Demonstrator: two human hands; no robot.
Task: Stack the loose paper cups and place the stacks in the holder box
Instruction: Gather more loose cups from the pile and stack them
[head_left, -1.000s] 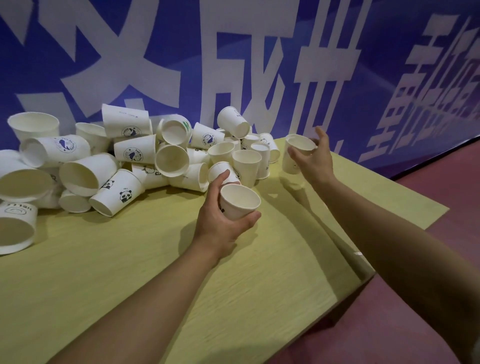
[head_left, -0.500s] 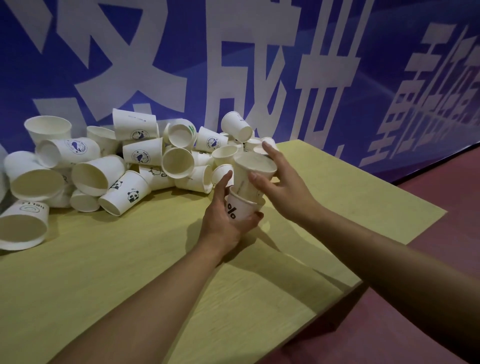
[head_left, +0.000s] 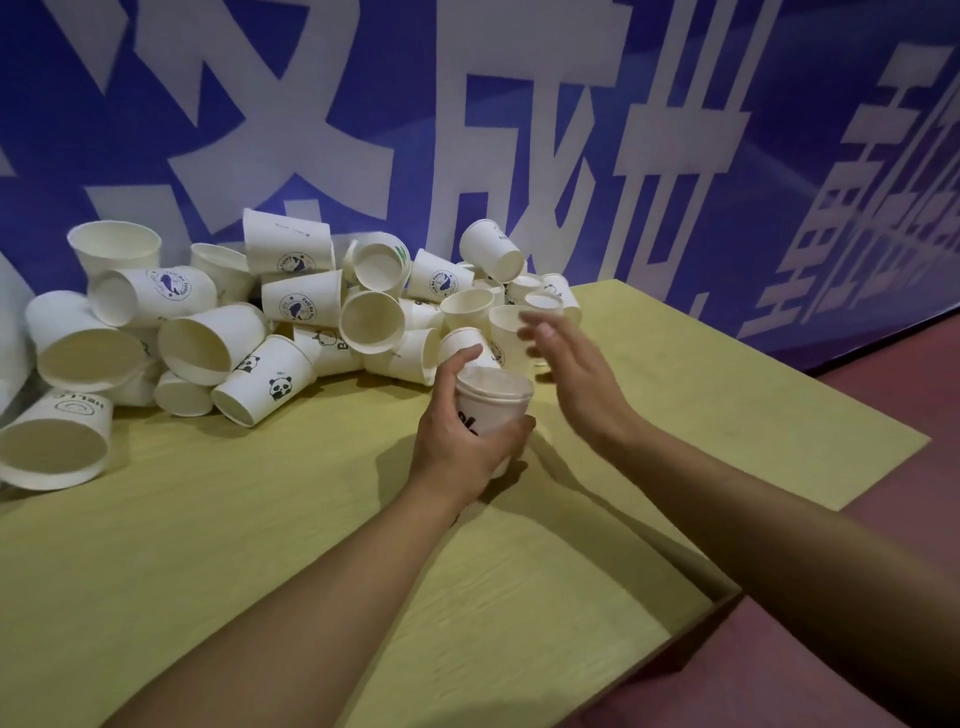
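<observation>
Two nested cups (head_left: 493, 402) fill the left grip (head_left: 462, 441); right grip (head_left: 576, 374) spread empty beside the cup pile (head_left: 291, 322).

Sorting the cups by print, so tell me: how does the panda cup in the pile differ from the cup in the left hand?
The panda cup lies on its side on the table, untouched; the held cup stands upright in the left hand. The panda cup shows a small panda face; the held cup shows bold black lettering, partly hidden. The held cup looks nested with another; the panda cup is single. Both are white paper.
</observation>
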